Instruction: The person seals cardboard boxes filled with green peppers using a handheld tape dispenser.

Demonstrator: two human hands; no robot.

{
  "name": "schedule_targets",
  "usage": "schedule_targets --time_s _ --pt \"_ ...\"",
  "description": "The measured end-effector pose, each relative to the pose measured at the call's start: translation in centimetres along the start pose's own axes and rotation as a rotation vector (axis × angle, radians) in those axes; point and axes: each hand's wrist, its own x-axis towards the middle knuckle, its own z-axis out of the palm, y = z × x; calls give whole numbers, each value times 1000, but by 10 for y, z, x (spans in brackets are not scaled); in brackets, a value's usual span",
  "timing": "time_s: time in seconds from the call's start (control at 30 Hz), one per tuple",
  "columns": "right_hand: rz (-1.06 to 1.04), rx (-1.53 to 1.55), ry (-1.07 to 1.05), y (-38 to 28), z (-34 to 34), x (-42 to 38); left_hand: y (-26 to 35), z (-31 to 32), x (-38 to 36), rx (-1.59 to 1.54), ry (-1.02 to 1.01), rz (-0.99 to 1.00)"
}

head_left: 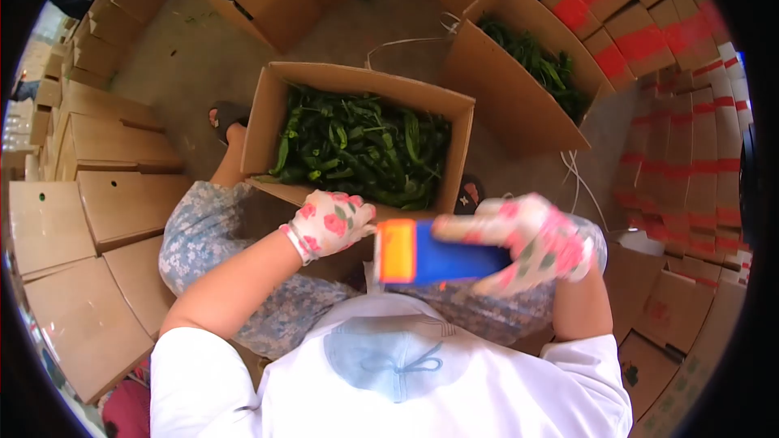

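Note:
In front of me stands an open cardboard box [258,134] filled with long green peppers [365,142]. My right hand [527,243], in a white glove with pink flowers, is wrapped round a blue box with an orange and yellow end [462,255], held over my lap. My left hand [334,225], in a matching glove, is beside the near left part of the pepper box's rim, close to the coloured end of the blue box. Its fingers are curled, and what they may hold is too small to make out.
A second open box [511,85] of green peppers stands at the upper right, another [276,0] at the upper left. Closed cartons [126,203] are stacked on the left, red-marked cartons [673,146] on the right. White straps [576,182] lie on the floor.

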Motion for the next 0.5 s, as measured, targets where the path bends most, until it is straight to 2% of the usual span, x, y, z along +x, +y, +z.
schedule_targets --time_s 0.03,0.07,0.13,0.2,0.23,0.3,0.33,0.4,0.43,0.5 --pt "30 103 116 6 -1 -8 1 0 2 -116 18 67" --pt "111 -47 191 -7 -11 -7 0 -1 12 -232 36 135" --pt "217 637 402 13 -20 -22 5 -1 41 -563 184 -83" --pt "213 672 621 17 -26 -18 3 10 77 -251 28 -141" --pt "233 631 680 20 -28 -15 8 5 93 -249 39 -138" --pt "291 570 755 24 -27 -15 21 -4 120 -130 -367 -79" --pt "324 552 768 26 -26 -15 24 -5 118 -123 -362 -82" --pt "358 551 726 30 -24 -18 31 2 101 -150 -229 131" --pt "385 564 698 31 -21 -20 22 4 79 -262 -33 207" --pt "421 598 682 35 -12 -20 -12 -2 45 -95 46 288"
